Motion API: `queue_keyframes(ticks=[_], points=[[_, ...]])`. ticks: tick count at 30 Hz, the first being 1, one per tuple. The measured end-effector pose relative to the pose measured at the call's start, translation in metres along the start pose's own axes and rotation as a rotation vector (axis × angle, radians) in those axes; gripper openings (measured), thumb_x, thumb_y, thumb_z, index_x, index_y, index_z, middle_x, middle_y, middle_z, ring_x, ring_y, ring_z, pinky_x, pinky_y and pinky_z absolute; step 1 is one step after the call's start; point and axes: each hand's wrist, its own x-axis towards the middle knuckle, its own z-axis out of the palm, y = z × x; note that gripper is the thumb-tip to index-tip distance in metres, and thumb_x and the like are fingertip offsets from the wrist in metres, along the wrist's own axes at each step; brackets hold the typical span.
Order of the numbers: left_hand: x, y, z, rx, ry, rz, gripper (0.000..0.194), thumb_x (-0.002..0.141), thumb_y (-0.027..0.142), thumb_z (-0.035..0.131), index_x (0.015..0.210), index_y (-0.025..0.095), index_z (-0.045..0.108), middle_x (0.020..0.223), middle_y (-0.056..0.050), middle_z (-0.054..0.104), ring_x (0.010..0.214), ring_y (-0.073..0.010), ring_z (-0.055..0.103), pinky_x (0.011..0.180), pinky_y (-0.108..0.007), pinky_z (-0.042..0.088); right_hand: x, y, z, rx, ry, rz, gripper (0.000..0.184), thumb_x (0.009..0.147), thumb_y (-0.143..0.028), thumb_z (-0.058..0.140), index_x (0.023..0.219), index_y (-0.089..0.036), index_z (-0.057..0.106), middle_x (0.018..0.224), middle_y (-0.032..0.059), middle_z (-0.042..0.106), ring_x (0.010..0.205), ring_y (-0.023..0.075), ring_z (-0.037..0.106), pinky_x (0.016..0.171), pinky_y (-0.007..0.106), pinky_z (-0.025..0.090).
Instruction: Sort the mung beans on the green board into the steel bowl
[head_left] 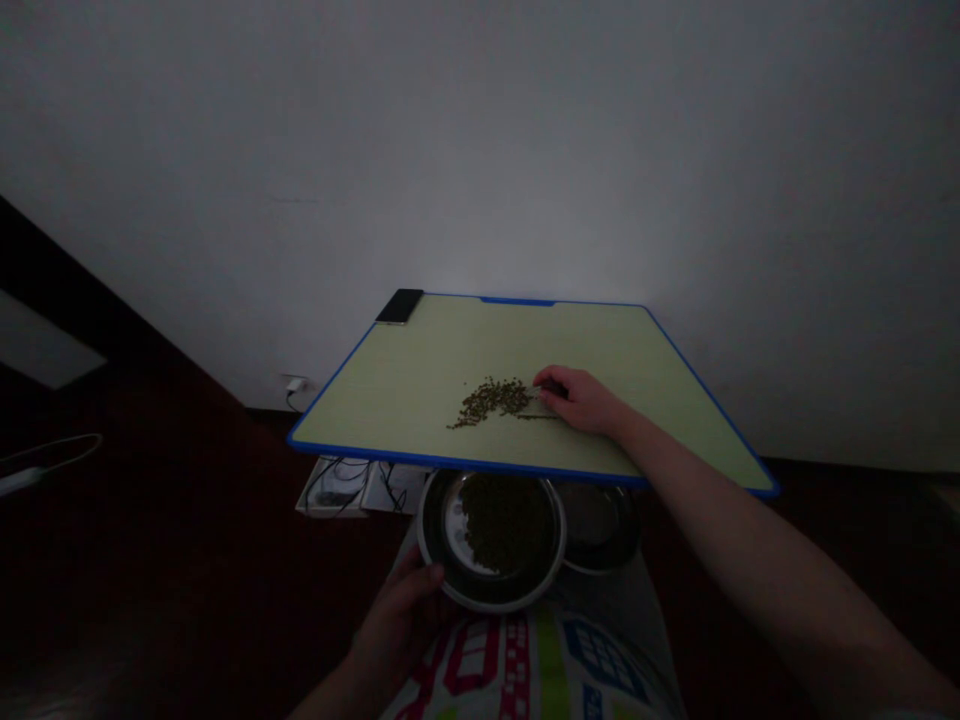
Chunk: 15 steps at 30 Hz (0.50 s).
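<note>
A low table with a pale green top and blue edge (420, 370) stands before me. A small heap of dark green grains (491, 400) lies on it. My right hand (581, 400) rests on the tabletop just right of the heap, fingers curled and touching the grains. Below the table's front edge my left hand (401, 620) grips the rim of a round metal bowl (491, 545) that holds more of the same grains. A second metal bowl (600, 525) sits to its right, partly hidden under the table.
A dark phone (400, 306) lies at the table's far left corner. A white power strip with cables (337, 487) sits on the floor under the left edge. A plug is in the wall (295, 385). Patterned cloth (540, 660) covers my lap.
</note>
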Motion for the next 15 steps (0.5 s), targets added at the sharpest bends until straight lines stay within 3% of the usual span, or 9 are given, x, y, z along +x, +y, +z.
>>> queue_keyframes(ticks=[15], points=[[0.0018,-0.0004,0.0004,-0.001,0.019,0.005,0.034,0.07,0.017,0.073,0.104,0.02,0.074,0.099,-0.008,0.081,0.092,-0.0285,0.074,0.095,-0.047,0.055,0.0012,-0.0067,0.001,-0.019,0.006,-0.004,0.018,0.084,-0.022,0.055,0.1,-0.017,0.063,0.08,0.0049,0.067,0.071,0.0165,0.058,0.068,0.028,0.044]])
